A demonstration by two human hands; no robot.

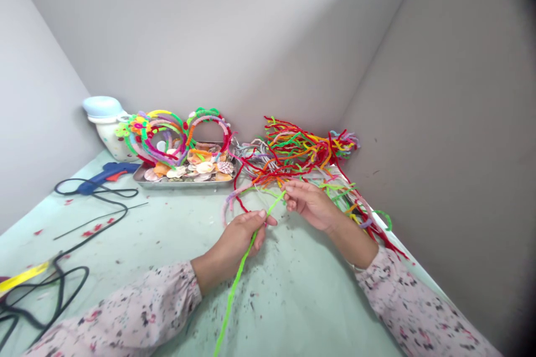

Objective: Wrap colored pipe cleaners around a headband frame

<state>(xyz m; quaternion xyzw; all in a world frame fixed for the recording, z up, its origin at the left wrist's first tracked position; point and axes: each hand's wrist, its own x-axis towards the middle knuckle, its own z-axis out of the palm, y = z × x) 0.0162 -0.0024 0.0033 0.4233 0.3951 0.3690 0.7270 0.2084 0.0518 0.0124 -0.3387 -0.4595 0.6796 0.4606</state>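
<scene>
I see a green pipe cleaner (238, 281) held in the air on a diagonal, its lower end trailing down-left toward me. The left hand (237, 242) has its fingers (259, 223) closed around it partway along; the right hand (312, 206) pinches its upper tip.

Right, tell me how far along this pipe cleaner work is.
Looking done: the decorated pipe-cleaner hoops standing at the back. In hand: one green pipe cleaner, held by the left hand and right hand. Left: the tangled heap of coloured pipe cleaners beyond the hands, apparently not yet worked.
</scene>
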